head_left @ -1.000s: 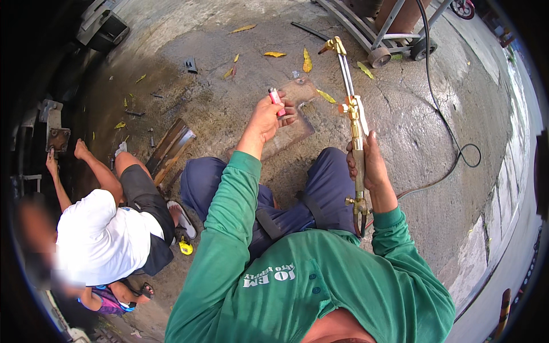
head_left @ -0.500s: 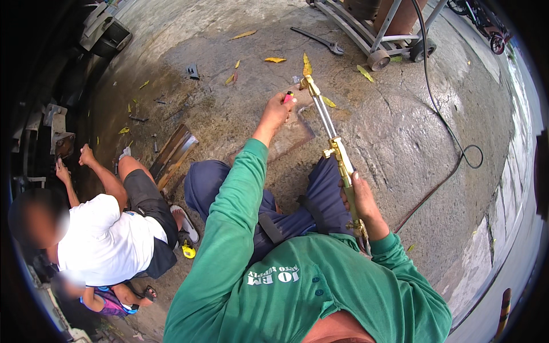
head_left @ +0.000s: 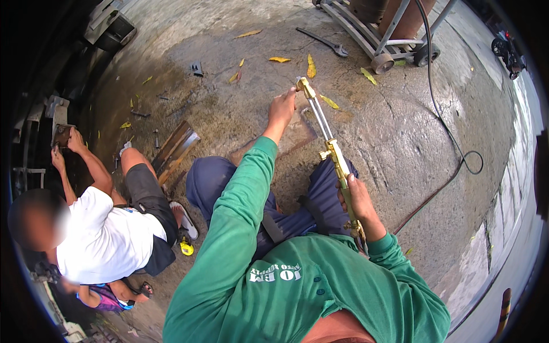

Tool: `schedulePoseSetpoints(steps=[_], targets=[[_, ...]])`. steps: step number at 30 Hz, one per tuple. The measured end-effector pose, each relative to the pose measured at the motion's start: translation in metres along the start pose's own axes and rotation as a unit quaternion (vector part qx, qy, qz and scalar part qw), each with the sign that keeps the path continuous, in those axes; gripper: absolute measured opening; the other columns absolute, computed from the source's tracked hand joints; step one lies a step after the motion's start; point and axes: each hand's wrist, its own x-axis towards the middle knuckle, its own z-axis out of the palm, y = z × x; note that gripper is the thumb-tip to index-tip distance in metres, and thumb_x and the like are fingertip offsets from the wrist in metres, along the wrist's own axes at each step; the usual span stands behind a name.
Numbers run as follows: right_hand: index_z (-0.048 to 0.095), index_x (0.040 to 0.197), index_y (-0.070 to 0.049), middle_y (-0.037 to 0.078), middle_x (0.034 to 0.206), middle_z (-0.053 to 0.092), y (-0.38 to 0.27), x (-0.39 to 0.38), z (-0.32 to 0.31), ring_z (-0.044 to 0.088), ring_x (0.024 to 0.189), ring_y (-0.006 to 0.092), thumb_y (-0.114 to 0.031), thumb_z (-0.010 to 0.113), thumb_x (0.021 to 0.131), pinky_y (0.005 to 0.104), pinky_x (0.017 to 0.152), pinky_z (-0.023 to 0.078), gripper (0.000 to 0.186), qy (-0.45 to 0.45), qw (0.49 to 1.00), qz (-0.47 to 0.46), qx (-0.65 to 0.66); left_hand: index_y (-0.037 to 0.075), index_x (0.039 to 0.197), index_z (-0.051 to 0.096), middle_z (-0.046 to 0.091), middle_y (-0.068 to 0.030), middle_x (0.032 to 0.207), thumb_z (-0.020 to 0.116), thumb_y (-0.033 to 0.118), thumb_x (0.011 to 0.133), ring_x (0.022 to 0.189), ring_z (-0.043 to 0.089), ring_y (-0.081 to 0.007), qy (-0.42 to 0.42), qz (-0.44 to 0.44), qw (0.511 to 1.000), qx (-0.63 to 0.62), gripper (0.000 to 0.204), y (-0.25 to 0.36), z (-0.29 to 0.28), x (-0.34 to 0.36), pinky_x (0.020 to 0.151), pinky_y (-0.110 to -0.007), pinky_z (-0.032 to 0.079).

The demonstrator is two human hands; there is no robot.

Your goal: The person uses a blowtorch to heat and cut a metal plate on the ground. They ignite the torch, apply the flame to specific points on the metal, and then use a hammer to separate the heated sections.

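My right hand [head_left: 360, 197] is closed around the grip of a brass cutting torch [head_left: 321, 117]. Slanting away from me, the torch points its angled head toward the far side, above the concrete. Right at that head is my left hand [head_left: 281, 108], fingers curled and thumb side against the tip. The pink lighter seen in this hand a moment earlier is now hidden by the fingers. No flame shows at the tip. Under the torch are my bent legs in dark blue trousers [head_left: 329, 188].
A person in a white shirt [head_left: 108, 234] crouches at left, hands on a metal part [head_left: 63, 136]; a smaller person [head_left: 106, 298] is behind. Metal pieces [head_left: 176, 151] lie between us. Beyond are an adjustable wrench [head_left: 325, 41] and a wheeled cylinder cart [head_left: 357, 31]. A hose [head_left: 443, 117] runs along the right.
My left hand has shifted slightly right and turned, bringing it to the torch head and hiding the lighter. The torch head has moved slightly left. The other person's hands have risen onto the metal part.
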Motion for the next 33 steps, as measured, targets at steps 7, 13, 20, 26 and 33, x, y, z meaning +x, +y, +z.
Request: schedulePoseSetpoints(steps=[7,13,20,26,33], targets=[[0.060,0.107,-0.001,0.004,0.068,0.055,0.002,0.005,0.002,0.051,0.053,0.0121,-0.070,0.036,0.104,0.0284,0.049,0.044,0.072,-0.009,1.000,-0.011,0.007,0.003,0.070,0.061,0.046,-0.0019,0.050,0.048,0.054,0.101,0.041,0.044,-0.0168,-0.007,-0.139,0.968,-0.207,0.061,0.001,-0.014,0.003,0.041,-0.035,0.031],[0.060,0.107,-0.002,0.004,0.069,0.055,0.000,0.005,0.000,0.052,0.053,0.0120,-0.069,0.036,0.104,0.0281,0.049,0.044,0.072,-0.021,1.000,-0.009,0.003,0.002,0.073,0.059,0.047,-0.0022,0.054,0.051,0.052,0.101,0.042,0.043,-0.0137,-0.017,-0.135,0.979,-0.155,0.058,0.011,-0.012,-0.002,0.039,-0.032,0.031],[0.060,0.107,-0.004,0.003,0.069,0.055,0.008,0.017,0.000,0.052,0.052,0.0125,-0.072,0.037,0.102,0.0293,0.049,0.045,0.072,-0.013,1.000,-0.011,0.009,0.007,0.085,0.058,0.051,-0.0005,0.065,0.055,0.066,0.098,0.048,0.044,-0.0108,-0.022,-0.232,0.916,-0.326,0.061,-0.013,-0.029,-0.011,0.042,-0.029,0.033],[0.060,0.107,-0.008,0.003,0.066,0.054,0.005,0.047,-0.025,0.050,0.047,0.0134,-0.072,0.038,0.102,0.0294,0.045,0.045,0.069,-0.069,0.982,0.001,0.174,0.006,0.101,0.061,0.060,-0.0011,0.075,0.063,0.029,0.105,0.064,0.059,-0.0107,-0.026,-0.038,0.962,-0.271,0.024,0.002,-0.012,-0.127,0.060,-0.028,0.052],[0.057,0.102,-0.010,0.001,0.062,0.050,-0.036,0.081,-0.025,0.044,0.042,0.0122,-0.083,0.030,0.097,0.0274,0.040,0.040,0.078,-0.097,0.962,-0.026,0.254,0.003,0.117,0.056,0.066,-0.0158,0.086,0.064,0.012,0.099,0.080,0.068,-0.0246,-0.085,0.229,0.969,-0.036,0.022,0.022,0.017,-0.115,0.069,-0.041,0.056]])
